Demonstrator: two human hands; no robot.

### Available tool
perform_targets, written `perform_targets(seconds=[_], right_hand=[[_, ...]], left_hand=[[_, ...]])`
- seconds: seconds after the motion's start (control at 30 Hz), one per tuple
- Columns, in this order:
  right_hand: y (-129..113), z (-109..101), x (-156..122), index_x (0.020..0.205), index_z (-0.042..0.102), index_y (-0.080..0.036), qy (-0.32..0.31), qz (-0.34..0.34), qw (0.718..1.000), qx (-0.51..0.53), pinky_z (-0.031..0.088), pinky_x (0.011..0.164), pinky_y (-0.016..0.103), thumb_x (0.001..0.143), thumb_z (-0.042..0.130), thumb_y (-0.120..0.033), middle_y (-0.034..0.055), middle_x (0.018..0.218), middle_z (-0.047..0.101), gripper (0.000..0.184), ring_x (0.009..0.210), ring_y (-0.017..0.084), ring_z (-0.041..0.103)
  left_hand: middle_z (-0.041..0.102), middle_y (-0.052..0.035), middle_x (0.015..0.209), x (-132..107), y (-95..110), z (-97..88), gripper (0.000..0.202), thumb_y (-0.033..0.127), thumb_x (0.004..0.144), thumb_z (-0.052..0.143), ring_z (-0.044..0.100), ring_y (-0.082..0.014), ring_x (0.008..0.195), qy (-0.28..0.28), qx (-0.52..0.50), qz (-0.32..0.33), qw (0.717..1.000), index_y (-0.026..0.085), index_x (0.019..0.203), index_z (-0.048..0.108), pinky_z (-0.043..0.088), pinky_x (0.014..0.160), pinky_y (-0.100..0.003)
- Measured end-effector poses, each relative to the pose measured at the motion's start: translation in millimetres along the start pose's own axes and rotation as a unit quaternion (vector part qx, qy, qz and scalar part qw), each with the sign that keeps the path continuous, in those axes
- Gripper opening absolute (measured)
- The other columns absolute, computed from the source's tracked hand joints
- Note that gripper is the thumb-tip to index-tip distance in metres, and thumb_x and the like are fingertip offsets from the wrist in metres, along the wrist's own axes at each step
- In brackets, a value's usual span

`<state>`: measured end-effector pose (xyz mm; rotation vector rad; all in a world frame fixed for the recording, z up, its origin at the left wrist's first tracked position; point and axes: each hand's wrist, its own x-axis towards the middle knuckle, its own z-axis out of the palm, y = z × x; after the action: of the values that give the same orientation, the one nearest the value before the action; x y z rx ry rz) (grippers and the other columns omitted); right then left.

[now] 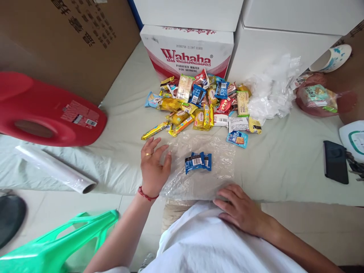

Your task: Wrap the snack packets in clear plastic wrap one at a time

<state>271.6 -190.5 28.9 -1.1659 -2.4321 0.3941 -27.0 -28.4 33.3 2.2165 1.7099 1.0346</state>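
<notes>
A clear plastic bag (222, 159) lies flat at the near edge of the cloth-covered surface. Two small blue snack packets (195, 163), one partly over the other, rest on or in it; I cannot tell which. My left hand (155, 165) is at the bag's left side, fingers spread and holding nothing. At the near right corner of the bag is my right hand (239, 208), its fingers stretched out and loosely apart. Beyond the bag lies a pile of wrapped snacks (199, 102) in yellow, blue, red and white packaging.
A Wahaba-style white carton marked Wahaha (187, 53) stands behind the pile. Crumpled clear bags (273, 91) and a reddish bowl (304, 98) lie right; a phone (336, 162) is farther right. Left are a red jug (76, 117), a plastic-film roll (57, 168) and a green stool (57, 242).
</notes>
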Motion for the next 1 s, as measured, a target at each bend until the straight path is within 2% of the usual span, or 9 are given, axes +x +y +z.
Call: perform_targets(seconds=[0.1,0.2,0.27,0.37,0.43,0.53,0.63,0.87,1.0], right_hand=[[5,14,3,0.113,0.07,-0.023,0.018,0.001,1.0,-0.016,0.055,0.096,0.045,0.1,0.059,-0.015,0.0087,0.115,0.071,0.018,0.109,0.024,0.06],[14,12,8,0.101,0.07,-0.022,0.013,0.025,0.999,0.035,0.055,0.089,0.038,0.1,0.059,-0.013,0.0063,0.105,0.072,0.014,0.104,0.021,0.061],[19,8,10,0.101,0.07,-0.022,-0.002,0.035,0.997,0.07,0.055,0.086,0.035,0.1,0.059,-0.014,0.0061,0.103,0.072,0.014,0.101,0.02,0.06],[23,6,13,0.102,0.07,-0.021,-0.012,0.033,0.996,0.08,0.054,0.083,0.035,0.1,0.058,-0.013,0.0058,0.1,0.072,0.015,0.095,0.02,0.058],[23,7,16,0.1,0.07,-0.02,-0.016,0.031,0.997,0.07,0.052,0.082,0.036,0.1,0.058,-0.013,0.006,0.098,0.071,0.014,0.092,0.02,0.057],[22,10,17,0.1,0.071,-0.02,-0.023,0.034,0.997,0.06,0.052,0.081,0.036,0.1,0.057,-0.013,0.0066,0.098,0.071,0.015,0.091,0.02,0.057],[21,11,16,0.102,0.07,-0.02,-0.014,0.037,0.997,0.063,0.052,0.081,0.036,0.1,0.057,-0.013,0.0066,0.098,0.071,0.015,0.09,0.02,0.056],[20,11,12,0.105,0.07,-0.021,-0.013,0.051,0.997,0.059,0.053,0.081,0.035,0.1,0.057,-0.012,0.0067,0.099,0.071,0.017,0.091,0.02,0.059],[16,6,9,0.107,0.07,-0.022,-0.004,0.045,0.997,0.07,0.054,0.081,0.035,0.1,0.057,-0.012,0.0069,0.1,0.071,0.018,0.093,0.02,0.06]], left_hand=[[0.068,-0.0114,0.127,-20,-4,-18.5,0.021,0.029,0.097,0.056,0.059,-0.03,0.133,-0.012,-0.021,0.045,0.999,0.026,0.115,0.068,0.05,0.113,-0.056],[0.071,-0.0107,0.122,-40,-2,-36.8,0.028,0.025,0.096,0.058,0.065,-0.0278,0.124,-0.118,-0.086,0.163,0.976,0.027,0.123,0.064,0.057,0.103,-0.048],[0.073,-0.0102,0.12,-46,2,-40.4,0.032,0.025,0.097,0.057,0.066,-0.0273,0.12,-0.151,-0.08,0.192,0.966,0.027,0.129,0.062,0.057,0.099,-0.045],[0.071,-0.0126,0.131,-40,10,-28.7,0.046,0.039,0.097,0.061,0.063,-0.0308,0.119,-0.161,0.026,0.158,0.974,0.025,0.141,0.059,0.051,0.098,-0.047],[0.067,-0.015,0.14,-27,16,-15.2,0.062,0.05,0.095,0.063,0.06,-0.0336,0.122,-0.202,0.07,0.152,0.965,0.022,0.15,0.053,0.047,0.096,-0.048],[0.074,-0.0115,0.131,-5,25,-0.7,0.054,0.049,0.099,0.059,0.06,-0.032,0.116,-0.258,0.066,0.165,0.95,0.022,0.145,0.059,0.042,0.094,-0.048],[0.077,-0.0084,0.125,8,35,3.2,0.04,0.045,0.102,0.054,0.06,-0.0306,0.115,-0.262,0.049,0.168,0.949,0.025,0.135,0.066,0.038,0.096,-0.05],[0.073,-0.0099,0.133,7,45,14.6,0.044,0.047,0.102,0.053,0.057,-0.0317,0.127,-0.292,0.019,0.195,0.936,0.027,0.14,0.063,0.036,0.102,-0.05],[0.063,-0.0111,0.148,0,37,-0.6,0.054,0.055,0.099,0.054,0.053,-0.033,0.138,-0.221,-0.015,0.178,0.959,0.03,0.147,0.056,0.036,0.111,-0.052]])
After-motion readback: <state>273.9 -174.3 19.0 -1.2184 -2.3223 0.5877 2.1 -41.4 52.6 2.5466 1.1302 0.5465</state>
